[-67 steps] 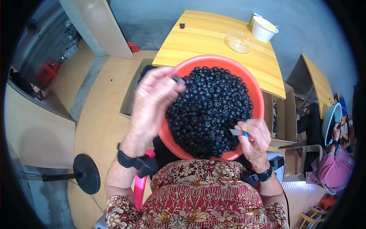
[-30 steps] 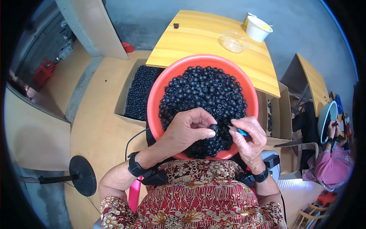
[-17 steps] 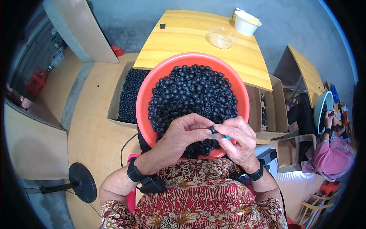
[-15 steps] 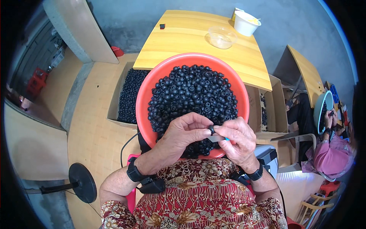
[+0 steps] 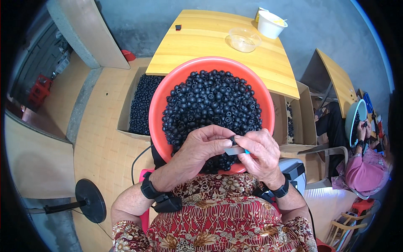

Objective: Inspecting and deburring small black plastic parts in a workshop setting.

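We see the left hand [image 5: 200, 148] and the right hand [image 5: 259, 152] meeting fingertip to fingertip over the near rim of the orange basin [image 5: 161, 98], which is heaped with small black ring-shaped parts [image 5: 212, 105]. The left fingers are pinched on one black part [image 5: 232, 139], while the right hand is closed around a small blue-tipped tool [image 5: 237, 150] that touches it. A cardboard box [image 5: 126, 113] of more black parts sits to the left of the basin, and a yellow table [image 5: 201, 35] lies beyond it.
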`<action>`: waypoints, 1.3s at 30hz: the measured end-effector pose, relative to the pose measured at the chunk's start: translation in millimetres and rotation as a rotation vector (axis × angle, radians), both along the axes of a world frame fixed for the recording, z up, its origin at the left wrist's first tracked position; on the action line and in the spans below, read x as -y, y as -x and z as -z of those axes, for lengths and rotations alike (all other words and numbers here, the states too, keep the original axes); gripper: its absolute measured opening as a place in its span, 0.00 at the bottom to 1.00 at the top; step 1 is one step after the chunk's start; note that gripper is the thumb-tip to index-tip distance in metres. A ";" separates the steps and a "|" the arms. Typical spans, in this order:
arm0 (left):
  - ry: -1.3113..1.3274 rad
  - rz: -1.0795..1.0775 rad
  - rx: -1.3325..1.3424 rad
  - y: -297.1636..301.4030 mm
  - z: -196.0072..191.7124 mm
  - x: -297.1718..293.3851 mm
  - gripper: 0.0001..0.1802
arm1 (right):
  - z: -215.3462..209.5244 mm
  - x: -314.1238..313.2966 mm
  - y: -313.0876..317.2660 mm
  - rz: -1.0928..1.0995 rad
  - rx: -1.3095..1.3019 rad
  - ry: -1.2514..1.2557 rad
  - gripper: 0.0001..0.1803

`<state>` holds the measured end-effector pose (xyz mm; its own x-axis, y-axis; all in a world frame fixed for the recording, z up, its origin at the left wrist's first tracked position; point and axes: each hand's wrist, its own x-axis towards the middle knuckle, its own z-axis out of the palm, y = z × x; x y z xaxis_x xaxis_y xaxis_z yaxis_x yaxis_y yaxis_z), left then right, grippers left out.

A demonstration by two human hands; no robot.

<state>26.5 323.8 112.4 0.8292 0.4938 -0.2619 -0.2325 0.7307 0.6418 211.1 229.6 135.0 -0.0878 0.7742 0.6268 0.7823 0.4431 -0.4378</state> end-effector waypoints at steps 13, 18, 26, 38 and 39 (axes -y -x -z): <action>0.007 -0.047 0.059 -0.8 -2.5 3.6 0.11 | -7.3 2.6 -0.6 -0.057 0.034 -0.039 0.23; 0.010 -0.058 0.044 -0.6 -1.5 4.0 0.10 | -7.5 2.0 -4.5 -0.066 0.069 -0.048 0.23; 0.060 -0.093 0.087 1.7 0.6 3.5 0.10 | -2.5 1.5 -4.4 -0.022 0.057 -0.063 0.21; 0.045 -0.079 0.058 0.5 0.0 4.2 0.07 | -4.3 1.0 -4.5 0.019 0.068 -0.055 0.23; 0.035 -0.070 0.069 0.4 0.1 4.1 0.07 | -4.4 0.7 -4.5 0.022 0.074 -0.054 0.23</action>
